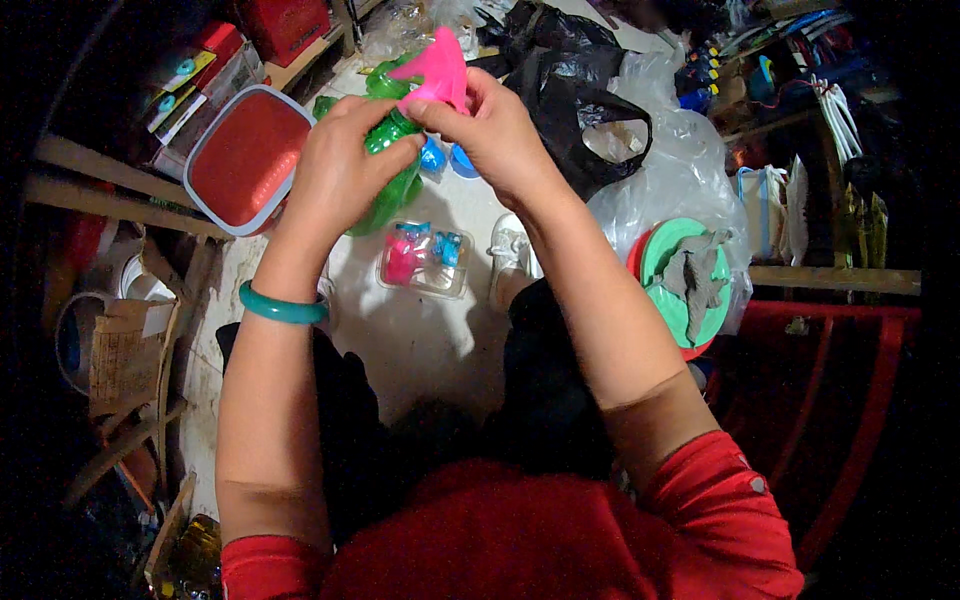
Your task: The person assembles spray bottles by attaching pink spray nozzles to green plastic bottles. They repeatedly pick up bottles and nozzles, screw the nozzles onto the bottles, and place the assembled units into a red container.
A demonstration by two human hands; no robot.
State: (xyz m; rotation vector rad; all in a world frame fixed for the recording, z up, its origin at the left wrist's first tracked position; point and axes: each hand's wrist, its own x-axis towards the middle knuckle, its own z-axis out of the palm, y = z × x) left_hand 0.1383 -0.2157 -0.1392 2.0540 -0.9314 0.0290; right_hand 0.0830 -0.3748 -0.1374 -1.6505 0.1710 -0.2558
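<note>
Between the grey rim of the red tub (248,165) on my left and the crumpled black bag (575,125) on my right, a strip of pale floor (440,345) gives me room to move, widest below my wrists, toward my legs. The tub's rim stands just beside my left hand (345,165), so that side is tight; the bag lies near my right hand (500,135), with clear plastic sheeting (680,160) spread beyond it. Farther down, past my right forearm, a green round lid (690,285) carries grey cloth (695,275).

Both sets of fingers are nearly closed, close together and raised above the floor. Those on the right pinch a pink plastic piece (440,75) between thumb and forefinger, its pointed end standing up beyond my knuckles. Those on the left curl around some crumpled green plastic (400,195), which shows above and below my thumb. The pink meets the green in my view right between my fingertips; I cannot tell whether my left fingers also touch the pink. Below them, on the floor, sits a clear container (425,260) with pink and blue bits inside, near my white shoe (508,245).
</note>
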